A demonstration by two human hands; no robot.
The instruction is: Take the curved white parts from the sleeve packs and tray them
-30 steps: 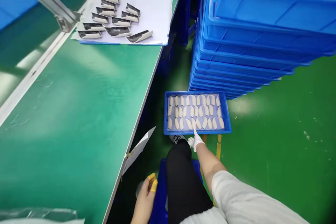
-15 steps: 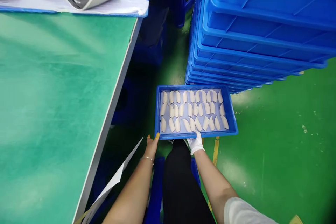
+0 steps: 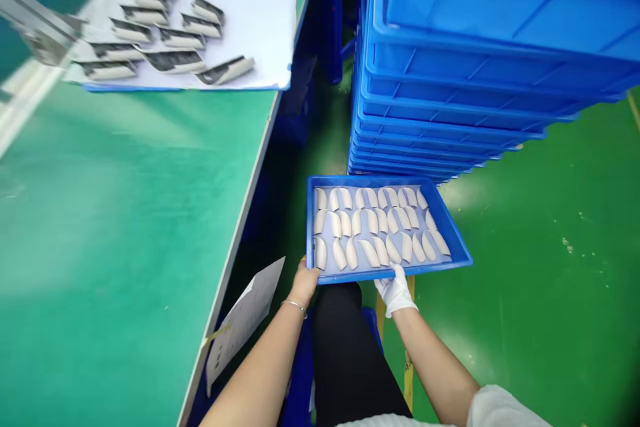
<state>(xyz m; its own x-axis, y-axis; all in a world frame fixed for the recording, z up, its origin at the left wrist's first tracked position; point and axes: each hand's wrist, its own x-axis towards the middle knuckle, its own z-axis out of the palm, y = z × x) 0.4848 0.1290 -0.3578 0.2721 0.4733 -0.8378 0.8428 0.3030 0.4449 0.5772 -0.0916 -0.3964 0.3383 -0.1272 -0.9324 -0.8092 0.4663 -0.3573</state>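
A shallow blue tray (image 3: 453, 263) is held over my legs, its near edge toward me. Inside it lie several curved off-white pieces (image 3: 370, 252) in three rough rows on a pale liner. My bare left hand (image 3: 304, 283) grips the tray's near left corner, with the thumb at the rim and the other fingers mostly hidden underneath. My right hand (image 3: 395, 290), in a white glove, closes on the near edge right of the middle, its thumb over the rim. The tray slants slightly, and its far side is close to a stack of blue crates (image 3: 460, 87).
On the left is a green worktop (image 3: 150, 233) with a pale edge. Several curved pieces with dark inner faces (image 3: 173, 60) lie on a white sheet (image 3: 260, 7) there. A paper sheet (image 3: 245, 320) hangs beside the table edge. Green floor (image 3: 540, 267) extends to the right.
The view has shifted, showing more of the worktop and its dark-lined pieces. The tray appears slightly larger, lower and further right, with both hands still on it. My left thumb lies further along the rim.
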